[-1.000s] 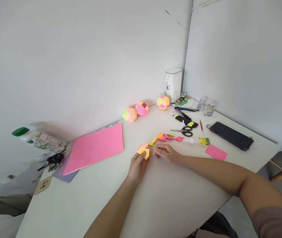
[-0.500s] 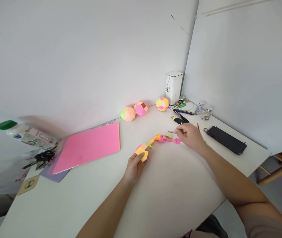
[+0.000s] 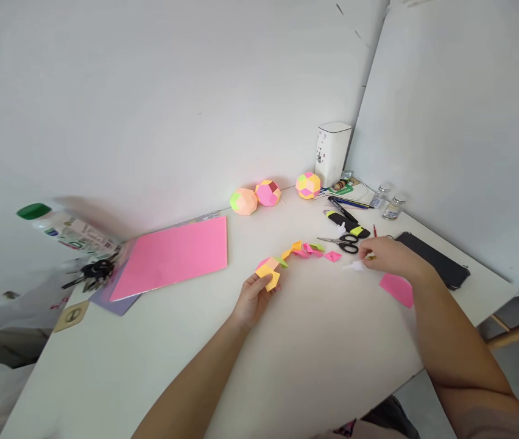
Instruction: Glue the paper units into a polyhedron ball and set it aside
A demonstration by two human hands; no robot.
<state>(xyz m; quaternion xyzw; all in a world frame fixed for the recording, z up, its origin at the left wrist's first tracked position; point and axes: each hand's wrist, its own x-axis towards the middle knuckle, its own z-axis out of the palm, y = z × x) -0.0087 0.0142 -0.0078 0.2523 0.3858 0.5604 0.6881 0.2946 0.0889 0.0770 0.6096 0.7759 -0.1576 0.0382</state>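
Note:
In the head view my left hand [image 3: 251, 299] pinches a partly built folded-paper ball [image 3: 268, 268] of yellow, peach and pink faces, thumb on the yellow side. From there a curved line of small folded paper pieces [image 3: 296, 249], orange, pink and green, runs right along the table. My right hand [image 3: 385, 255] is closed, its fingertips at a small white bottle with a pointed tip [image 3: 355, 266], blurred and partly hidden by the fingers. Just beyond lie black-handled scissors [image 3: 347, 244] and a black-and-yellow utility knife [image 3: 347, 224]. A pink paper sheet [image 3: 396, 289] lies under my right wrist.
Three finished paper balls [image 3: 243, 201] stand along the wall, near a white container [image 3: 332, 153]. Two small jars [image 3: 394, 207] and a black phone case [image 3: 433, 259] lie right. Pink paper [image 3: 172, 256], keys [image 3: 95, 271] and a green-capped bottle [image 3: 70, 231] are left.
My right hand has moved right, away from the scissors and knife, which now show more fully. The white bottle and pink sheet have come into sight. My left hand keeps its hold.

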